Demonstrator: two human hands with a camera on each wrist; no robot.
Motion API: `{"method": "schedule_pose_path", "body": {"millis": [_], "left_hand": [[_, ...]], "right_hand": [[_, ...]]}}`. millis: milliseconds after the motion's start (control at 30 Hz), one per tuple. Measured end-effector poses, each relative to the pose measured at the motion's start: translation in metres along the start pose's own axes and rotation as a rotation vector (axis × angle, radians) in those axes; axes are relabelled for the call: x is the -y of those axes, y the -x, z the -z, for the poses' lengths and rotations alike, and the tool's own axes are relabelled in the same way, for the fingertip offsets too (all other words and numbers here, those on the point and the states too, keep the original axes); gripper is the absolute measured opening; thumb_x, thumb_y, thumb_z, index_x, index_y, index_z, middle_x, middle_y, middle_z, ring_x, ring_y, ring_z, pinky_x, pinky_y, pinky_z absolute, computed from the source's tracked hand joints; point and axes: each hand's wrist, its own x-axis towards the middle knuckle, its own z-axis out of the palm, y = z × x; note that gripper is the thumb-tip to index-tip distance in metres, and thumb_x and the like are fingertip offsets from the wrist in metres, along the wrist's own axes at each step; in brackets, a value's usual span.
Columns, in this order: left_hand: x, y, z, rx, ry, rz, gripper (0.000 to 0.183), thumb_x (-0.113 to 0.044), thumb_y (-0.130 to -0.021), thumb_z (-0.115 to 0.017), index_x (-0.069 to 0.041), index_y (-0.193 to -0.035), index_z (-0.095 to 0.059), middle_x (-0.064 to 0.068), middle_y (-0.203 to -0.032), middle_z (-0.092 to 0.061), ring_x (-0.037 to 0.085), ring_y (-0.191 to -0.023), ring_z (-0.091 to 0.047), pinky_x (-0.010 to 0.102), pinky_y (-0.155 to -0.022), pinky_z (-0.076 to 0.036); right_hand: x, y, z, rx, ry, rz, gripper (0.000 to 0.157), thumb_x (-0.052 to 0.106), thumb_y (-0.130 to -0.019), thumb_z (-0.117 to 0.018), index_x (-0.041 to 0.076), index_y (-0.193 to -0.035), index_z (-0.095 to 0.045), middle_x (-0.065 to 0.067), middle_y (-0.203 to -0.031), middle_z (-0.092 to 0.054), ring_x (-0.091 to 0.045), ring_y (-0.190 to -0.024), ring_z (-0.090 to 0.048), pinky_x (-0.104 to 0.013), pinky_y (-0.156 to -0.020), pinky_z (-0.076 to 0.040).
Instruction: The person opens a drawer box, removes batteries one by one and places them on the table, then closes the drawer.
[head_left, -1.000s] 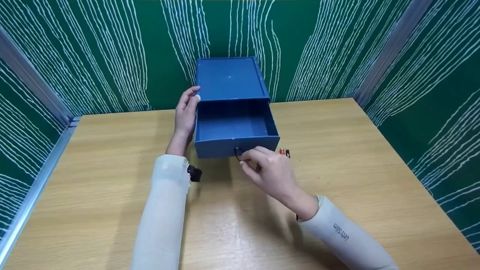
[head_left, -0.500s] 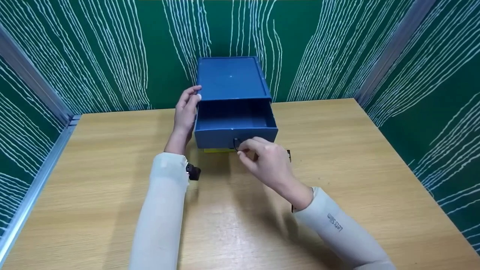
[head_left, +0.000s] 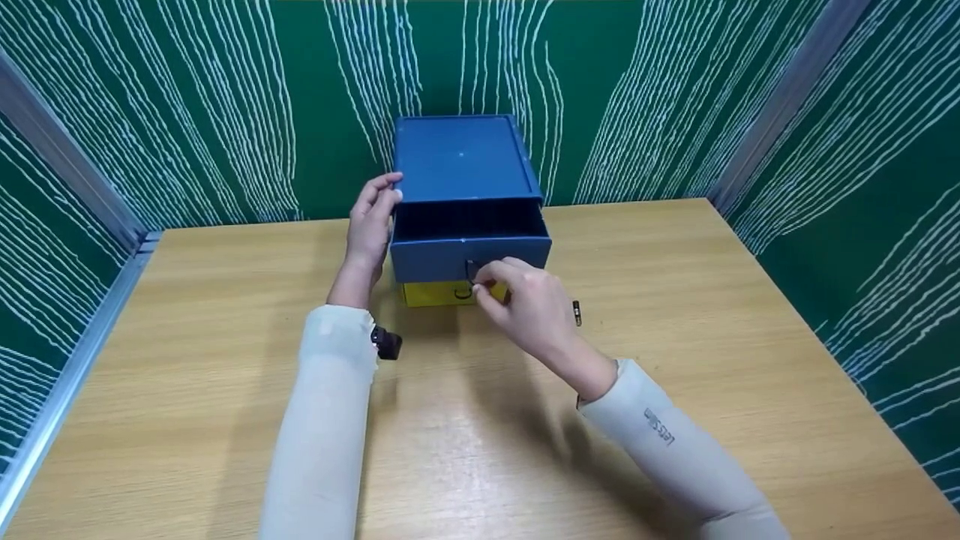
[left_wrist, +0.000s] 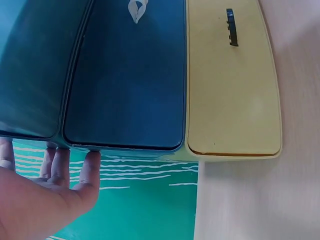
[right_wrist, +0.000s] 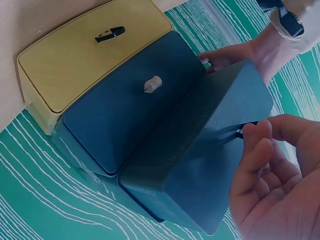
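Note:
A stacked drawer cabinet stands against the back wall. Its blue top drawer sticks partway out; the inside is in shadow. My right hand pinches that drawer's black loop handle between thumb and fingers, as the right wrist view confirms. My left hand rests on the cabinet's left side, fingertips touching it near the upper edge. Below, the blue middle drawer, with a white handle, is closed. So is the yellow bottom drawer, which has a black handle.
A small dark cylinder, like a battery, lies on the wooden table just right of my right hand. Green walls with white wavy lines enclose the table at the back and both sides.
The top drawer has slid inward with my right hand on its handle. More of the yellow drawer now shows beneath it in the head view. My left hand has stayed in place.

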Motion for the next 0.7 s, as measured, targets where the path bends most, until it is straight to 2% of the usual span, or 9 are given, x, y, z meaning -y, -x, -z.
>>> {"method": "schedule_pose_path", "body": {"millis": [133,267,367,700], "left_hand": [[0.001,0.000,0.000,-0.001,-0.004,0.010,0.030,-0.022,-0.087,-0.044,-0.020,-0.115,-0.054,-0.005,-0.129,-0.041,0.011,-0.114,-0.040,0.035,-0.094,-0.030],[0.003,0.001,0.000,-0.005,-0.014,0.016,0.029,-0.024,-0.087,-0.044,-0.023,-0.115,-0.054,-0.006,-0.127,-0.043,0.012,-0.111,-0.042,0.035,-0.086,-0.034],[0.004,0.002,-0.001,-0.003,-0.019,0.011,0.029,-0.026,-0.088,-0.044,-0.024,-0.115,-0.054,-0.007,-0.127,-0.042,0.011,-0.111,-0.041,0.036,-0.087,-0.034],[0.001,0.001,-0.002,-0.027,-0.004,0.007,0.029,-0.025,-0.088,-0.045,-0.022,-0.114,-0.054,-0.005,-0.127,-0.043,0.012,-0.111,-0.040,0.039,-0.092,-0.032]], "right_hand": [[-0.004,-0.006,-0.003,-0.011,0.025,-0.010,0.009,0.026,-0.081,-0.057,0.019,-0.079,-0.064,0.007,-0.077,-0.063,-0.004,-0.056,-0.050,-0.017,-0.050,-0.040],[-0.009,-0.012,-0.005,-0.007,0.034,-0.020,0.009,0.025,-0.080,-0.057,0.019,-0.078,-0.063,0.007,-0.078,-0.063,-0.006,-0.067,-0.058,-0.020,-0.055,-0.045],[-0.012,-0.016,-0.006,0.010,0.033,-0.036,0.009,0.026,-0.081,-0.057,0.019,-0.079,-0.063,0.007,-0.079,-0.063,-0.008,-0.072,-0.061,-0.022,-0.059,-0.048],[-0.017,-0.030,-0.010,0.038,0.029,-0.085,0.009,0.026,-0.082,-0.056,0.020,-0.082,-0.062,0.006,-0.081,-0.063,-0.010,-0.066,-0.057,-0.022,-0.062,-0.048]]}}
